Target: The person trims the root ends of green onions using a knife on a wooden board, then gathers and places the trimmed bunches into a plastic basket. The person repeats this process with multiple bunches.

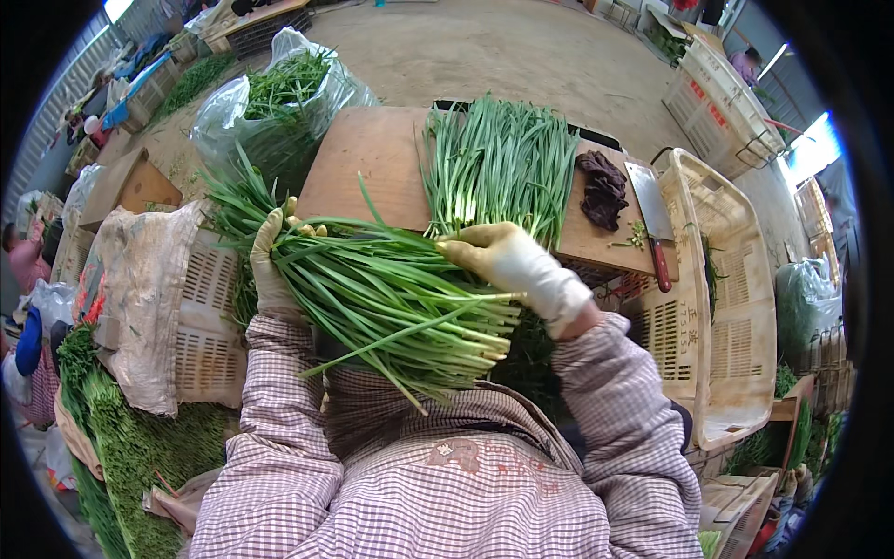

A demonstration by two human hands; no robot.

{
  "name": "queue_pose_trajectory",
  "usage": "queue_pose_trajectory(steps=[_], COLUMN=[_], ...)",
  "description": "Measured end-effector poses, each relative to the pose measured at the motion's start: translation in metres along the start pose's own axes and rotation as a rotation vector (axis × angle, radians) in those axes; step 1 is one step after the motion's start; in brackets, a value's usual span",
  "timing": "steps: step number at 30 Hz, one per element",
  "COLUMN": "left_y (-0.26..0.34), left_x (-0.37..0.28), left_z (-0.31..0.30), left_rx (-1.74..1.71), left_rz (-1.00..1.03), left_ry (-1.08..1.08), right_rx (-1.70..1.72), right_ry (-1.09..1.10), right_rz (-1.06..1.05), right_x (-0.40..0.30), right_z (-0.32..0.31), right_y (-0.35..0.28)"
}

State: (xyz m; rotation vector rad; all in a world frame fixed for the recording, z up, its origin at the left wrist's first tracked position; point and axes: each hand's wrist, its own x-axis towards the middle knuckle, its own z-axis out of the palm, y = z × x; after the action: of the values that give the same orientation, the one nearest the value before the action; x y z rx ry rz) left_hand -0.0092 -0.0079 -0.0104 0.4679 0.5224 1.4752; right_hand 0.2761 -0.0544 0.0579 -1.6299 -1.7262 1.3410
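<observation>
My left hand [274, 258], in a pale rubber glove, grips a big bunch of long green leafy stalks [377, 279], likely garlic chives, held across my lap. My right hand [489, 258], gloved alike, has thumb and fingers together at the bunch's upper right edge; whether it pinches a stalk I cannot tell. The pale cut ends point right, and a few stalks stick out askew. Beyond the hands, a flat pile of similar greens [506, 161] lies on a wooden board [370, 168]. A dark crumpled cloth [602, 189] and a cleaver with a red handle [649, 209] rest to its right.
A clear plastic bag [223, 126] full of greens stands beyond the board on the left. An empty-looking plastic crate [688, 314] stands on the right. A woven sack [143, 293] covers part of another crate at left. Feathery greens [140, 433] lie lower left. People sit at the far left.
</observation>
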Motion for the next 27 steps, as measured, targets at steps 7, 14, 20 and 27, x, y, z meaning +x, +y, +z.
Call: queue_pose_trajectory(steps=[7,14,20,27], left_y=[0.002,-0.002,0.008,0.006], left_x=[-0.002,0.001,-0.002,-0.003], left_z=[-0.009,0.012,-0.018,-0.068], left_rx=[0.078,0.213,0.135,0.194], left_rz=[0.048,-0.032,-0.034,-0.036], left_ry=[0.137,0.292,0.464,0.442], right_rx=[0.837,-0.691,0.252,-0.38], right_ry=[0.445,0.385,0.296,0.298], right_rz=[-0.497,-0.795,-0.634,-0.119], right_x=[-0.042,-0.032,-0.059,-0.114], right_z=[-0.047,0.031,0.002,-0.03], right_y=[0.031,-0.024,0.003,0.063])
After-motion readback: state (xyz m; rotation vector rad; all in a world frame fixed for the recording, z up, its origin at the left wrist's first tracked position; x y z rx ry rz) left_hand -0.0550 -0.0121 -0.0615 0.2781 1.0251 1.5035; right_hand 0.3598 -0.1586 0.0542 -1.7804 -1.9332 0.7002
